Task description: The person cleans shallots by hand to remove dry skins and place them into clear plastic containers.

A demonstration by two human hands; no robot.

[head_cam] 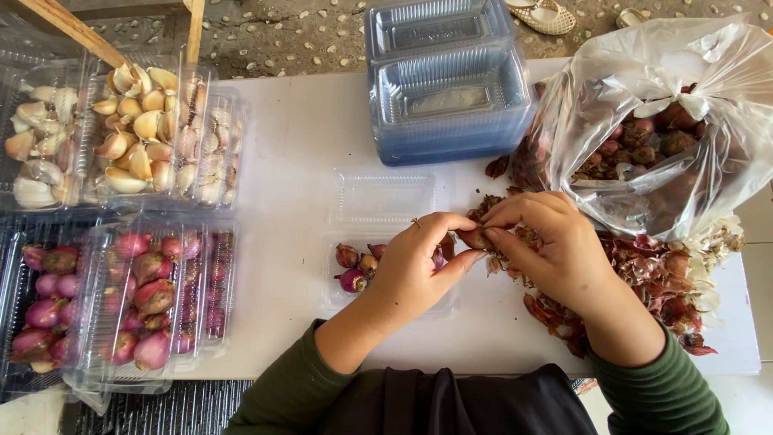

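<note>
While packed clear boxes of garlic cloves (133, 133) and peeled shallots (137, 302) sit at the far left of the white table (298, 137), an open clear tray (386, 242) with a few shallots lies just under the left hand (415, 270). That hand curls half shut, thumb and fingertips pinching the left end of one small shallot (475, 238), whose long axis seems to run left to right between both hands. The right hand (547, 242) pinches its right end, equally near, with loose skins (644, 282) and a plastic bag of unpeeled shallots (668, 129) farther right.
</note>
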